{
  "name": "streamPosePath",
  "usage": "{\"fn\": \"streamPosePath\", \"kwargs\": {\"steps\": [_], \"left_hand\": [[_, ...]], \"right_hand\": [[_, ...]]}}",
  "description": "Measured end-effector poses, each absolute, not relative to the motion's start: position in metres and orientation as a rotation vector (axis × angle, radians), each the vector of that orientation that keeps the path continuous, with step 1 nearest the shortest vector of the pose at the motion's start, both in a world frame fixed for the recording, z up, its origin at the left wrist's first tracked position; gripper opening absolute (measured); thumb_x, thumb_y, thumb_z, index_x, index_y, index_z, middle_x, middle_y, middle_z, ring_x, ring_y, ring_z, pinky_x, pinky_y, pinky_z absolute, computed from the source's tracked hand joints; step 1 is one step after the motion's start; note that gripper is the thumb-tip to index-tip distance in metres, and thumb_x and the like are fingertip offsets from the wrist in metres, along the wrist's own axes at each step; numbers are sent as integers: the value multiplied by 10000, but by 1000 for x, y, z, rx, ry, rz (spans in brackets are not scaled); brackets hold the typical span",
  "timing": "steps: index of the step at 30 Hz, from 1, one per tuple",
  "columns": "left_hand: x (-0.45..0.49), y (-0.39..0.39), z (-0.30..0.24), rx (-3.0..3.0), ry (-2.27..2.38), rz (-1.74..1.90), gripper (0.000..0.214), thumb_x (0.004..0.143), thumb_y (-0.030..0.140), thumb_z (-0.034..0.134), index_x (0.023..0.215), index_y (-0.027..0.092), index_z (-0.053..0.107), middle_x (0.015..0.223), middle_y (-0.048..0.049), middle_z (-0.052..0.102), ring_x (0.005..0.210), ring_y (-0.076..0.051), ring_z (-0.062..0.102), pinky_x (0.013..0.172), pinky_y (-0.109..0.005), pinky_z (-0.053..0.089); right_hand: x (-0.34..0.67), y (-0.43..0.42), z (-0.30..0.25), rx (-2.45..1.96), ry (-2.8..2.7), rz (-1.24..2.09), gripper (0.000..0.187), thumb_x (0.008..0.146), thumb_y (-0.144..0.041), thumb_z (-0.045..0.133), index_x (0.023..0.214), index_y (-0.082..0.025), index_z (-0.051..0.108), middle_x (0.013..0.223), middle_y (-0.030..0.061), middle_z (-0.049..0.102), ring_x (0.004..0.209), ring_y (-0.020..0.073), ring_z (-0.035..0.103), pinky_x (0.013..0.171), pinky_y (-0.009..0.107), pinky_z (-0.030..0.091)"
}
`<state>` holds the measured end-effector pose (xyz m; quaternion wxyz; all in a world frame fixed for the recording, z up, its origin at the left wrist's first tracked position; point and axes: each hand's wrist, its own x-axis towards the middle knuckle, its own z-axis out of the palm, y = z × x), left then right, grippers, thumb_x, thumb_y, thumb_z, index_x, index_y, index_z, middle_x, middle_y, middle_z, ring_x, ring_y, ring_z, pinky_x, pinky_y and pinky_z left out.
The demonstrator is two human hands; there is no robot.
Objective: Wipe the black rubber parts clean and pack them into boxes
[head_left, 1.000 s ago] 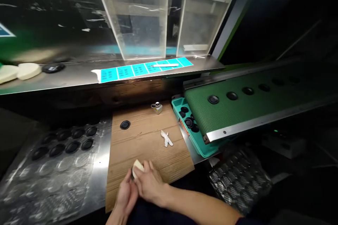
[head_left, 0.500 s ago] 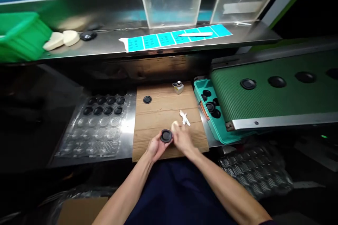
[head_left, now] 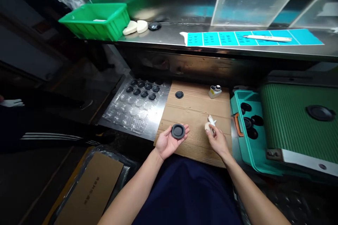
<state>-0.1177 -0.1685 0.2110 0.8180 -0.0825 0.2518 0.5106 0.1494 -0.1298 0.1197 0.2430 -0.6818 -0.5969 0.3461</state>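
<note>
My left hand (head_left: 167, 145) lies palm up and supports a round black cup-like part (head_left: 178, 131), with its thumb at the near left rim and its fingers behind. My right hand (head_left: 219, 141) pinches a small cream pad (head_left: 207, 128) between thumb and fingers, apart from the part. Just beyond the pad lies a white crumpled piece (head_left: 212, 120), partly hidden. Both hands are over a cardboard sheet (head_left: 195, 110). On its far side sit another black part (head_left: 179, 94) and a small bottle with a metal top (head_left: 215, 92).
At left, a clear moulded tray (head_left: 129, 114) has black parts in its far rows. To the right are a teal bin (head_left: 257, 154) with black parts and a green conveyor (head_left: 290, 123). A shelf (head_left: 169, 37) crosses behind, bearing a green basket (head_left: 113, 24). A person's dark-clothed leg (head_left: 52, 135) shows at left.
My right hand has drawn away to the right from the black part, taking the cream pad along. My left hand has opened flatter beneath the part. The view has turned left.
</note>
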Motion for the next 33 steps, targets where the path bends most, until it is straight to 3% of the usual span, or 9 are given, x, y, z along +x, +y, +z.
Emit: {"fn": "streamPosePath", "kwargs": {"steps": [4,6,9,13,17,20,28,33], "left_hand": [[-125,-167,215,-131,584,1155,434,1013,349,439,1284,35,569,1499,-209,425,1378,-343,428,1032,-395,485],[-124,-166,212,-104,641,1182,415,1014,354,439,1276,64,576,1495,-189,439,1365,-331,445,1001,-397,497],[-117,-166,203,-84,734,1169,379,1011,367,451,1240,105,602,1436,-156,513,1295,-282,516,941,-347,510],[-108,-165,196,-45,815,1224,340,986,372,519,1184,122,638,1296,-135,615,1203,-232,572,959,-286,478],[-102,-164,195,20,908,1279,315,974,348,542,1131,104,664,1188,-143,657,1169,-244,586,1018,-316,450],[-97,-166,193,-17,924,1272,321,980,344,530,1135,97,665,1180,-152,659,1175,-251,584,1053,-344,439],[-91,-163,182,-77,923,1223,320,966,345,549,1100,79,666,1194,-185,651,1192,-270,589,1065,-361,448],[-99,-155,181,-20,941,1119,303,1003,294,445,1066,77,646,1220,-208,637,1112,-282,637,963,-402,519]], "right_hand": [[130,-133,133,-1820,-1653,1003,579,889,-549,538,1278,-130,620,1031,117,656,725,182,559,738,380,506],[110,-137,152,-1640,-1779,923,505,917,-497,534,1279,-153,611,1178,136,620,925,229,595,872,424,509],[73,-148,179,-1242,-2122,847,430,967,-362,481,1363,-208,548,1320,132,534,1146,261,523,982,432,485],[37,-158,190,-1197,-2332,761,432,992,-281,412,1403,-183,504,1298,161,511,1080,274,498,896,435,531],[30,-154,183,-1221,-2394,705,422,992,-257,403,1384,-149,518,1278,175,510,1031,271,493,899,452,533],[33,-151,178,-1314,-2377,660,423,991,-250,395,1362,-106,538,1266,196,513,1049,286,491,919,467,529],[39,-160,158,-1247,-2384,593,439,994,-272,407,1404,-158,516,1329,175,508,1077,270,515,905,414,539],[75,-137,142,-1496,-2258,503,389,977,-292,439,1299,-153,607,1234,176,555,1088,285,527,945,444,508]]}}
